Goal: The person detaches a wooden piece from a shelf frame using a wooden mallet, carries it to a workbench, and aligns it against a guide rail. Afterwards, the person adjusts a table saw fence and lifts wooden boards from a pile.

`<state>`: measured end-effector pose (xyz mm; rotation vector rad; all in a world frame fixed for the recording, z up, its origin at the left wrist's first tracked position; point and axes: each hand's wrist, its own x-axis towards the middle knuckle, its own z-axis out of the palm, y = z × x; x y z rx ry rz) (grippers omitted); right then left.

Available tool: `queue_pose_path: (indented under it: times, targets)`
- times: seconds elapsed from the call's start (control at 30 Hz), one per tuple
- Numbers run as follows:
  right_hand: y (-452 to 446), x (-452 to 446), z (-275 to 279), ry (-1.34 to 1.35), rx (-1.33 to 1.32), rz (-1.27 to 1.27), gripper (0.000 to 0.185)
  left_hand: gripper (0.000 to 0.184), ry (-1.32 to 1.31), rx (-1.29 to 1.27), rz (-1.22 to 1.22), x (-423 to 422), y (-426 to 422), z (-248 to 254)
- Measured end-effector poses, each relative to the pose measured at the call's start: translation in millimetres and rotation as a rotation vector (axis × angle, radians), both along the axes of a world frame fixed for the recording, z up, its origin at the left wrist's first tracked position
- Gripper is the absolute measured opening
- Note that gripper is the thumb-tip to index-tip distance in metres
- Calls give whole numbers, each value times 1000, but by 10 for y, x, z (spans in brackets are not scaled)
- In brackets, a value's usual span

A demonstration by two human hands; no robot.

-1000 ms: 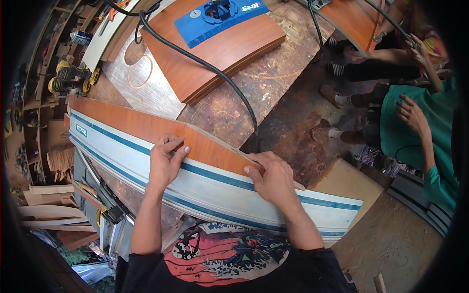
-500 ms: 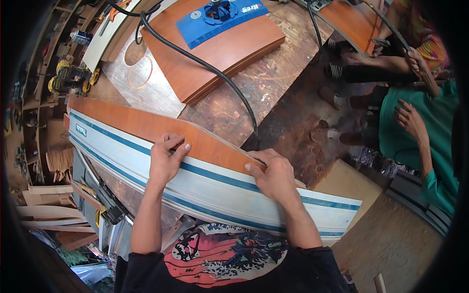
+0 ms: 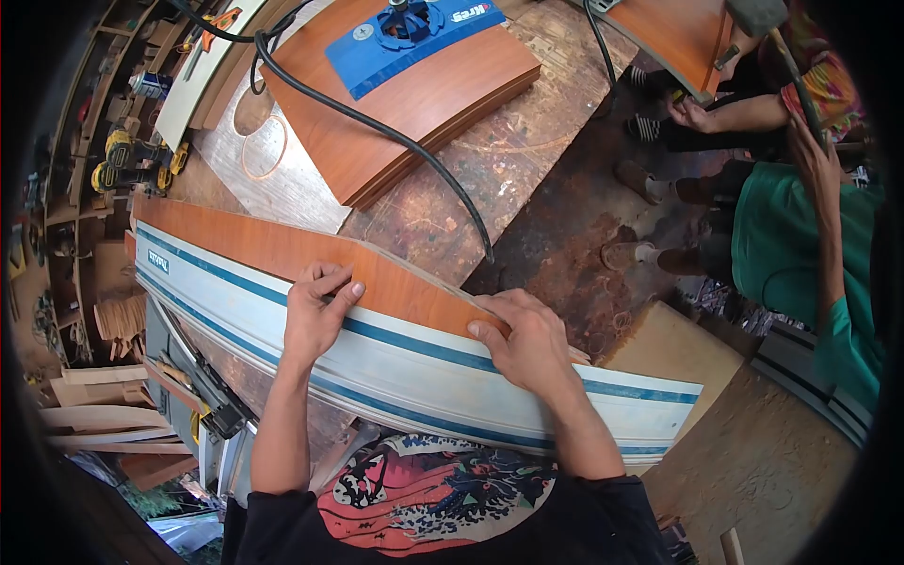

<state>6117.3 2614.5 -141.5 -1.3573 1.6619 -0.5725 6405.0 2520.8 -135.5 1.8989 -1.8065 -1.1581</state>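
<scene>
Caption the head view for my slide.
Left hand and right hand on a panel along a rail; blue tool on stacked boards beyond.

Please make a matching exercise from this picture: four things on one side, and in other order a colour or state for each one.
Things:
1. Long rail
2. Cable
3. Stack of boards
4. Right hand

Colours and states:
A. Reddish brown
B. Thumb on a wooden board, fingers at its edge
C. White with blue stripes
D. Black

Right pairs: 1-C, 2-D, 3-A, 4-B
</scene>
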Motion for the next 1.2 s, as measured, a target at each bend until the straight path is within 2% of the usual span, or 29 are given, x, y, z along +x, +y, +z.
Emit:
queue_pose_path:
  times: [0.4, 1.2]
  targets:
    - [0, 11, -3, 15, -9, 9, 32, 38, 83, 29, -18, 82, -28, -47]
    - [12, 32, -6, 62, -37, 16, 33, 30, 59, -49, -24, 90, -19, -115]
